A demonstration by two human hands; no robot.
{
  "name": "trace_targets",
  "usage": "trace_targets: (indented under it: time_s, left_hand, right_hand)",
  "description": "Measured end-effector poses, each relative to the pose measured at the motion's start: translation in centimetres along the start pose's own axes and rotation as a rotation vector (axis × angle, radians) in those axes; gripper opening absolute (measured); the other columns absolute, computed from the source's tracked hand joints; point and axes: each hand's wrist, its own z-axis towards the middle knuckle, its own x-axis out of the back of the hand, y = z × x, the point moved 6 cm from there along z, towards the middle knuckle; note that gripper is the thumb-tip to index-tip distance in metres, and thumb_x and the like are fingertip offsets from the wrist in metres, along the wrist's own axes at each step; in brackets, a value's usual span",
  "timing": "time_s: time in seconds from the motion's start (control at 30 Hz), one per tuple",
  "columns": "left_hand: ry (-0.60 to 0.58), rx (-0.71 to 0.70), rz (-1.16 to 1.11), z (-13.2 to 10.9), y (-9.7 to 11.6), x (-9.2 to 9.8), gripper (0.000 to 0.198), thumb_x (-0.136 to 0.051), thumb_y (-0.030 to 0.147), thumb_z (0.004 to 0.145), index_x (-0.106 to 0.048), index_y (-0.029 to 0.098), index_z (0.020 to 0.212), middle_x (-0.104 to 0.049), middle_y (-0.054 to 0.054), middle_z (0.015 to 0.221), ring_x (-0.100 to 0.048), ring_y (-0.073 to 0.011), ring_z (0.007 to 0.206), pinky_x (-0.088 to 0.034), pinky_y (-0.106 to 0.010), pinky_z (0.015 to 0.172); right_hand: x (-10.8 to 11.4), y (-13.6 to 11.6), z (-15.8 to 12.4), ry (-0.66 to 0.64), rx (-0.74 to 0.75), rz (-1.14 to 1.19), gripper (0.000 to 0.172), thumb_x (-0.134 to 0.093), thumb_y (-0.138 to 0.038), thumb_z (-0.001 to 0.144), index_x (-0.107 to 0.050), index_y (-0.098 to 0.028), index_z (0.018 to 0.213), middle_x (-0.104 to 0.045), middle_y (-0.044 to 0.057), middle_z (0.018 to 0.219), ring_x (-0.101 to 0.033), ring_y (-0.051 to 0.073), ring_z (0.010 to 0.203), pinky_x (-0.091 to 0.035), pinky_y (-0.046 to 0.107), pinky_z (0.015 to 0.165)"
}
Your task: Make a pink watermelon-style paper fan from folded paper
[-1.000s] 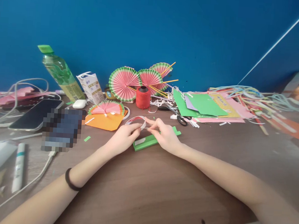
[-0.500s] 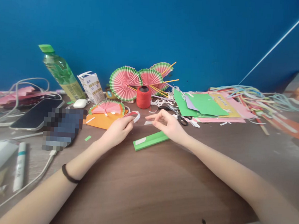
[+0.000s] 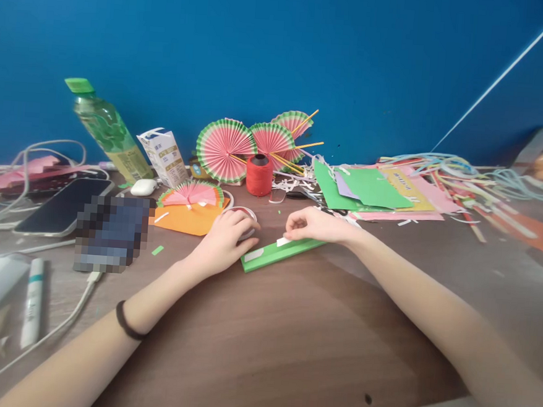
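A folded green paper strip (image 3: 267,258) lies on the brown table, a pale piece of tape (image 3: 253,255) on its left end. My right hand (image 3: 314,225) is over the strip's right part, its fingers pinched on a small white piece of tape (image 3: 283,242) at the strip's surface. My left hand (image 3: 227,241) is at the strip's left end, fingers curved and apart, beside a white tape roll (image 3: 247,213) that lies partly behind its fingers. A pink and green pleated fan (image 3: 193,193) rests on orange paper (image 3: 187,218) just left of the roll.
Pleated fans (image 3: 226,151) and a red thread spool (image 3: 259,176) stand at the blue wall. Green sheets (image 3: 379,189) and paper strips lie to the right. A bottle (image 3: 111,133), a carton (image 3: 164,157), phones (image 3: 64,206), a cable and a marker (image 3: 33,304) are on the left.
My right hand has come down onto the green strip with the small white tape piece. My left hand has moved slightly right and down, and its fingers have opened from the tape roll.
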Motion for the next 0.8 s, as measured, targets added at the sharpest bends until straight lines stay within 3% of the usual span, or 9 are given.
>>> trace_targets:
  time_s: [0.2,0.8]
  left_hand:
    - [-0.119,0.014,-0.089,-0.2,0.7,-1.4,0.020,-0.053,0.029,0.081,-0.055,0.021,0.098,-0.051,-0.005,0.101,-0.043,-0.0213,0.100,-0.031,-0.040,0.090]
    - [-0.139,0.037,-0.102,-0.3,0.6,-1.7,0.019,-0.053,0.028,0.080,-0.057,0.024,0.098,-0.049,-0.004,0.103,-0.041,-0.0223,0.102,-0.028,-0.042,0.091]
  right_hand:
    - [-0.6,0.3,0.1,-0.036,-0.057,-0.048,0.021,-0.061,-0.037,0.066,-0.059,-0.016,0.067,-0.057,-0.002,0.067,-0.044,0.010,0.060,-0.030,0.023,0.056]
    - [-1.1,1.0,0.7,0.046,-0.083,-0.134,0.020,-0.061,-0.035,0.064,-0.060,-0.015,0.066,-0.057,-0.002,0.063,-0.046,0.010,0.057,-0.033,0.022,0.053]
